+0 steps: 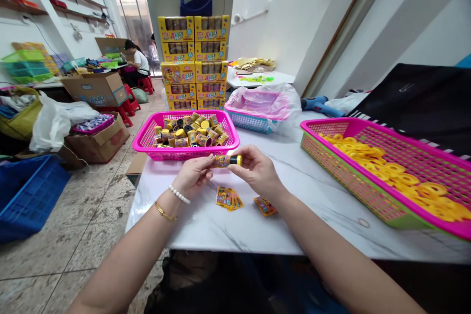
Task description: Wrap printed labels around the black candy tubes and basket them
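Observation:
Both my hands hold a small labelled cylinder [227, 161] with a black-and-yellow end, just above the white marble table [206, 228]. My left hand [192, 175] grips its labelled end, and my right hand [255, 169] pinches it near the dark cap. Right behind my hands stands a pink mesh basket [184, 153] filled with similar cylinders [191, 130]. Two small piles of printed paper labels [228, 198] [265, 206] lie on the table below my hands. To the right, a pink-and-green mesh basket [349, 130] holds yellow rings [393, 171].
Stacked yellow product boxes [193, 61] stand beyond the table. A pink-and-blue basket [253, 114] lined with plastic sits at the far edge. A seated co-worker [138, 63] works in the background. Cardboard boxes [97, 88] and a blue crate [25, 196] stand on the floor to the left.

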`<state>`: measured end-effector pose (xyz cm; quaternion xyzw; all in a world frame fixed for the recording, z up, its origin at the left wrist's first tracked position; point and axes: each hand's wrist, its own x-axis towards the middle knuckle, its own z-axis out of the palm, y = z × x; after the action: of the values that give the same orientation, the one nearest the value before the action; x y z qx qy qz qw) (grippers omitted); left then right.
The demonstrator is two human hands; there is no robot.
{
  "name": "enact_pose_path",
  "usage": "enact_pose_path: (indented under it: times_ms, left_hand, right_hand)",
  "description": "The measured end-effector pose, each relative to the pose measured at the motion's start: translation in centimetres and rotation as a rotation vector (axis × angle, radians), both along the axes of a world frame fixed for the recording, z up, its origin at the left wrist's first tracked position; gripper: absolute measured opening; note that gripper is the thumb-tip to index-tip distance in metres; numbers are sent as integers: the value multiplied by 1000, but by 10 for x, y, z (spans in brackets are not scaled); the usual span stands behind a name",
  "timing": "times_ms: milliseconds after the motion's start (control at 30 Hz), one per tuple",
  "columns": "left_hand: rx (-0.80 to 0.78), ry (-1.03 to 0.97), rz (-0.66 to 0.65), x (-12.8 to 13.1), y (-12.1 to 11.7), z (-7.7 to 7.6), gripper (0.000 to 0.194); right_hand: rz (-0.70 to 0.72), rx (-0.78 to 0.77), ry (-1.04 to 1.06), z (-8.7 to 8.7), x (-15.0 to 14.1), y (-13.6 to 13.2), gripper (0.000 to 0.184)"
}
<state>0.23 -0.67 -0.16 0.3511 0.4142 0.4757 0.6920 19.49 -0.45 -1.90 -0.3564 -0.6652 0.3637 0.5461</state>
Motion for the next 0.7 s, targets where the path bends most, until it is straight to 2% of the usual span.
enact_pose_path:
  times_ms: [133,233,300,433,567,700]
  left_hand:
    - [186,99,109,-1,-1,-1,58]
    - [242,134,-74,-1,-3,0,68]
    - [242,157,-181,-2,-3,-2,66]
    - [277,198,-134,-2,0,-9,55]
    - [365,238,-136,-1,-1,-9,48]
    - [462,203,-140,1,-6,-5,42]
  right_hand:
    - [41,-17,90,5,5,0,42]
    - [142,-22,32,8,5,-4,42]
    - [162,16,-50,10,4,-6,39]
    - [99,126,-187,11,2,-9,27]
    - [22,306,-342,15,3,-11,14]
    - [-40,292,-296,13,2,-15,17]
